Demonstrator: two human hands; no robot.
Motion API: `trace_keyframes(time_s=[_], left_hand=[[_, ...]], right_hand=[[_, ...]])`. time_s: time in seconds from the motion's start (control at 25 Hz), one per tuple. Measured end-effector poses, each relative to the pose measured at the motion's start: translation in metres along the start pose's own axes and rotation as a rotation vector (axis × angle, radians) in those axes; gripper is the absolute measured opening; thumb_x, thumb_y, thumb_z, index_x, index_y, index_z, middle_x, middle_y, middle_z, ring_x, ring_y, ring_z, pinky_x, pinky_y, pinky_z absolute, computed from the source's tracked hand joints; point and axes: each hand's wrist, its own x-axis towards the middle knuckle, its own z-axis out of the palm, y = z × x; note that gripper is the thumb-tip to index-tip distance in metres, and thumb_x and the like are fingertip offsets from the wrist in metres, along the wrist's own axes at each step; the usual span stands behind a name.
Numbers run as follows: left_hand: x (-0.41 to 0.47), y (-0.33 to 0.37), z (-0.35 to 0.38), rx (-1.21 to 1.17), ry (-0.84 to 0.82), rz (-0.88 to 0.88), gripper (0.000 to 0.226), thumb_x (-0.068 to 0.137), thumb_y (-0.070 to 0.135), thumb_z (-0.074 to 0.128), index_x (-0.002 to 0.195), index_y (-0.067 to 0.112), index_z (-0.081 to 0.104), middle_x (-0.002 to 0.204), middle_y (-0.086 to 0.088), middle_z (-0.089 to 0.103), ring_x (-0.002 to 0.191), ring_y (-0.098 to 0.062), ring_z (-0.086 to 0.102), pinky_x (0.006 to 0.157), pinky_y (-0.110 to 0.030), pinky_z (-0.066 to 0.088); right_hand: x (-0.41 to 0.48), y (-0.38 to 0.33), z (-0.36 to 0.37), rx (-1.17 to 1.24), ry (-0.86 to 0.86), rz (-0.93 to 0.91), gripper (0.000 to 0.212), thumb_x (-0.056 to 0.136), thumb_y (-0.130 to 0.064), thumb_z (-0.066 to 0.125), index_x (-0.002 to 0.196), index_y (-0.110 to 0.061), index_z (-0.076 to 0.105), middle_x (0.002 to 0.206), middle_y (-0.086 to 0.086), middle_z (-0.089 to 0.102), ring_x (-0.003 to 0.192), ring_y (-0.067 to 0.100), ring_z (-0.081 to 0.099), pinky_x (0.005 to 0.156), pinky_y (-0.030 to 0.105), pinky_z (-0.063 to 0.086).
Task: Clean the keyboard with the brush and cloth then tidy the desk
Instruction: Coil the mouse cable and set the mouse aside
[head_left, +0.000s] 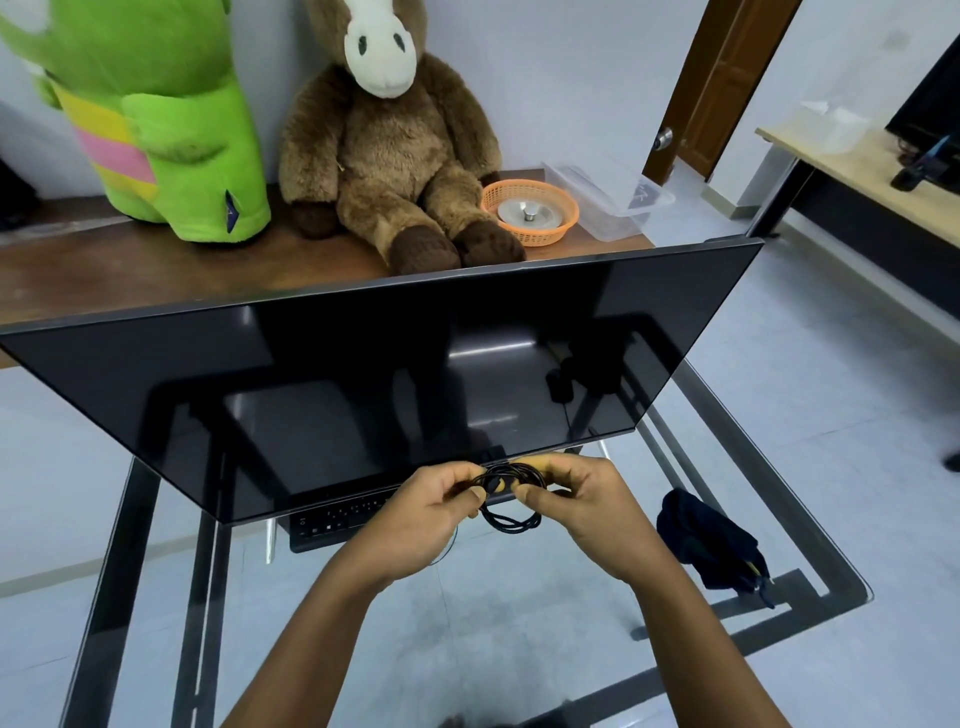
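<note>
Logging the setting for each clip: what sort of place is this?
Probably a home office or small workroom: a glass desk with a monitor and keyboard, another desk with a screen to the right, and plush toys on a wooden table behind.

Two hands (426, 525) (587, 514), one cable (511, 517), one keyboard (332, 519), one monitor (363, 374), one cloth (706, 540), two plush toys (171, 119) (384, 156), one basket (563, 226).

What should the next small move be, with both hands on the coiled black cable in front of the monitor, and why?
Probably wrap the loose strand round the coil to secure it. The left hand and right hand both pinch the coiled cable above the glass desk. Its loops hang slack below the fingers and a thin strand seems to trail under the left hand, so the bundle looks unfinished.
</note>
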Motion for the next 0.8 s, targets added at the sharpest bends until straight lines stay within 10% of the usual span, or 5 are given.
trace_keyframes(time_s=[0.12,0.56,0.8], left_hand=[[0.001,0.001,0.004,0.108,0.024,0.043,0.023,0.099,0.018,0.047,0.092,0.027,0.067,0.082,-0.005,0.062,0.075,-0.028,0.052,0.071,-0.042,0.045],[0.0,0.006,0.019,0.009,0.135,0.103,0.039,0.099,0.035,0.055,0.074,0.005,0.052,0.068,0.005,0.043,0.061,-0.005,0.038,0.06,-0.019,0.031],[0.008,-0.012,0.023,0.222,0.192,0.138,0.026,0.096,0.036,0.06,0.074,0.022,0.059,0.062,0.011,0.05,0.054,-0.005,0.041,0.053,-0.017,0.034]], right_hand=[[0.0,0.002,0.003,0.033,0.01,-0.009,0.02,0.092,-0.007,0.067,0.102,-0.021,0.077,0.098,0.002,0.076,0.096,0.025,0.069,0.089,0.04,0.055],[0.001,0.006,0.006,-0.035,0.076,-0.051,0.014,0.089,-0.008,0.07,0.091,-0.02,0.077,0.082,0.0,0.073,0.076,0.016,0.065,0.069,0.024,0.051],[0.002,0.021,0.007,-0.123,0.081,-0.001,0.024,0.09,-0.009,0.066,0.093,-0.029,0.079,0.086,-0.011,0.074,0.084,0.007,0.068,0.078,0.026,0.054]])
